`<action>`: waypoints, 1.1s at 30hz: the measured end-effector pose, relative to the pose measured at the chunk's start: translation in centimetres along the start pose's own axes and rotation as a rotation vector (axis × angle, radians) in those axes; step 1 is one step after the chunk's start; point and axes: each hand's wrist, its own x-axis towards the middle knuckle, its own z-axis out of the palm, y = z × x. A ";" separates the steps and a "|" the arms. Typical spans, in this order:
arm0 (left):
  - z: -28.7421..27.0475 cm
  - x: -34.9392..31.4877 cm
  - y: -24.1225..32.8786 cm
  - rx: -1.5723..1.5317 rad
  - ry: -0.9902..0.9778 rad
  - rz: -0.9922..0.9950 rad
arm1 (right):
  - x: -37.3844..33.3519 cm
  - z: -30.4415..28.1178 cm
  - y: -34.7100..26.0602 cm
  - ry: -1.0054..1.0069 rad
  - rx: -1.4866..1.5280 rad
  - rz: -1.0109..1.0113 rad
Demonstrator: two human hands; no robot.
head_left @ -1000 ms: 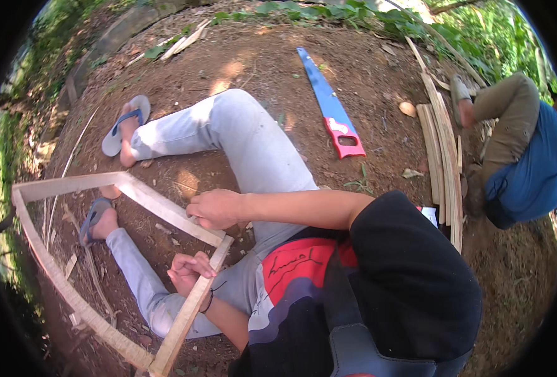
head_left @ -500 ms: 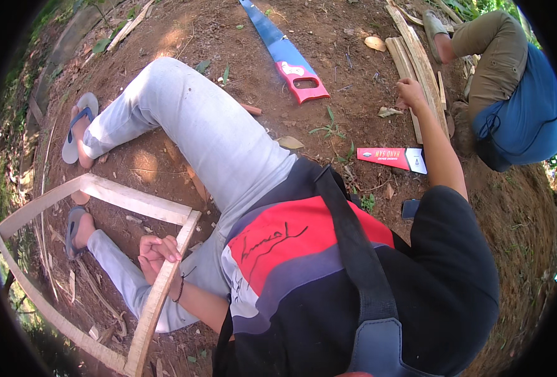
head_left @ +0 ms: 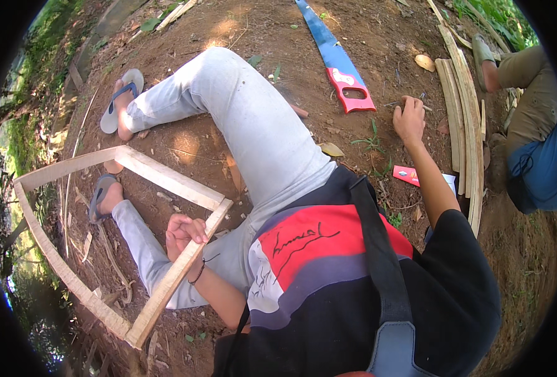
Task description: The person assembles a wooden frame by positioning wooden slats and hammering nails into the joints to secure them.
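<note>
My left hand (head_left: 185,235) is closed on the near bar of a four-sided frame of pale wood (head_left: 178,270), which tilts over my left shin. My right hand (head_left: 409,120) reaches down to the soil right of a handsaw (head_left: 341,63), its fingers bent downward and slightly apart. I see nothing in its grip, though the fingertips are small and partly hidden. Thin nail-like pieces lie by those fingers. The handsaw has a blue blade and a red handle and lies flat. Partly behind my right forearm is a red and white saw sleeve (head_left: 407,175).
Long wooden strips (head_left: 464,119) lie on the ground to the right. Beyond them crouches another person in brown trousers (head_left: 529,75) and a blue top. My legs in light jeans (head_left: 247,113) stretch out to the left. Dry leaves and wood scraps are scattered on the soil.
My right hand has moved left from beside the wooden strips to the soil closer to the saw handle. The view has shifted, and my left hand still holds the frame.
</note>
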 end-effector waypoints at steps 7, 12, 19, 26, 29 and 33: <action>-0.4 -0.1 -0.3 -0.004 0.038 0.039 | -0.8 -1.0 -11.6 0.007 0.263 -0.609; -0.9 -0.2 -0.5 -0.056 0.038 0.050 | -1.8 1.5 -16.9 -0.295 0.408 -0.759; -2.5 -1.2 -1.0 -0.046 0.095 0.056 | -3.1 7.0 -20.5 -0.624 0.552 -0.553; -2.2 0.1 0.8 0.167 0.062 0.001 | -1.9 3.3 -22.2 -0.632 0.590 -0.766; -3.1 -1.2 -1.1 0.017 0.121 0.045 | -1.6 2.9 -22.1 -0.609 0.639 -0.567; -4.1 -2.9 -2.7 -0.032 0.189 0.175 | 2.3 1.6 -23.9 -0.078 0.225 -0.567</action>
